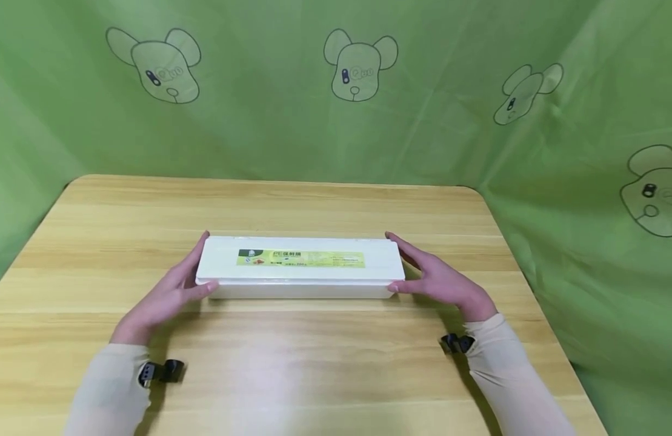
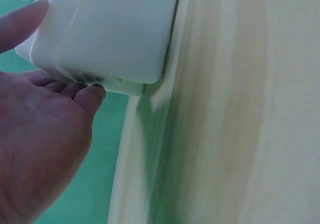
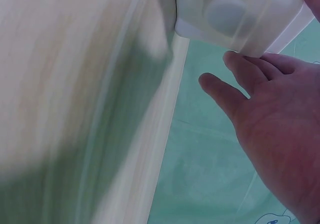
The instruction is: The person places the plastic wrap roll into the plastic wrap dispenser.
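Observation:
A long white cling film box (image 1: 297, 290) with a yellow-green label (image 1: 300, 258) on its lid lies lengthwise across the wooden table, its lid down. My left hand (image 1: 169, 297) holds the left end, thumb at the front edge and fingers round the end wall. The left wrist view shows that hand's fingers (image 2: 90, 98) bent against the box end. On the opposite end is my right hand (image 1: 442, 280), its thumb at the front corner and its other fingers reaching along the end toward the back. In the right wrist view, some fingertips (image 3: 231, 58) meet the end wall, while the little finger stands away from it.
The wooden table (image 1: 314, 363) has rounded far corners. Green cloth (image 1: 270, 139) printed with mouse-like heads hangs behind it and along the sides. Small black cameras sit at the left wrist (image 1: 163, 370) and right wrist (image 1: 457, 343).

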`<state>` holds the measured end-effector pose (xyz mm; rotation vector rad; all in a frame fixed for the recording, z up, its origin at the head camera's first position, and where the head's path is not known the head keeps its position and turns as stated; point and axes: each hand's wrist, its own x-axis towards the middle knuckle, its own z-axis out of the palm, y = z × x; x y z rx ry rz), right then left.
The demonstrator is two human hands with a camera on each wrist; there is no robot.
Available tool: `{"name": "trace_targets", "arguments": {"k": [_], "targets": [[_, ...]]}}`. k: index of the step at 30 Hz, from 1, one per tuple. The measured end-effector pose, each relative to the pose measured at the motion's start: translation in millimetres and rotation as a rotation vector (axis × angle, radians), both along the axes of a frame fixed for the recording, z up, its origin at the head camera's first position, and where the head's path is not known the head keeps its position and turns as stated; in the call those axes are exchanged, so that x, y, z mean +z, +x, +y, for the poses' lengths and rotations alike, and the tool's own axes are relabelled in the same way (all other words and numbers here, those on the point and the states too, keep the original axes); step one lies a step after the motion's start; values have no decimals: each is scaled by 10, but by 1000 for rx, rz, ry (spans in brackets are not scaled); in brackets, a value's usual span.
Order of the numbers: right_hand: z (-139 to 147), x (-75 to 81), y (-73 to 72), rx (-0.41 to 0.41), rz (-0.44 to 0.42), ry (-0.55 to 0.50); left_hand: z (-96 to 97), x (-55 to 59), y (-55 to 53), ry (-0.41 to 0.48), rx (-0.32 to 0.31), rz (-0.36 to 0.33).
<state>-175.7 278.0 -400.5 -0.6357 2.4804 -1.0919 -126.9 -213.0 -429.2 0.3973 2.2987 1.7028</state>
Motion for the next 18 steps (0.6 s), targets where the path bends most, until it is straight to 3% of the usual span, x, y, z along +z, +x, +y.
{"name": "trace_targets", "arguments": {"k": [8, 18], "targets": [[-15, -1, 11, -8, -22, -26, -2, 4, 19, 0, 8, -10], [39, -17, 15, -13, -11, -76, -26, 35, 33, -49, 40, 70]]}}
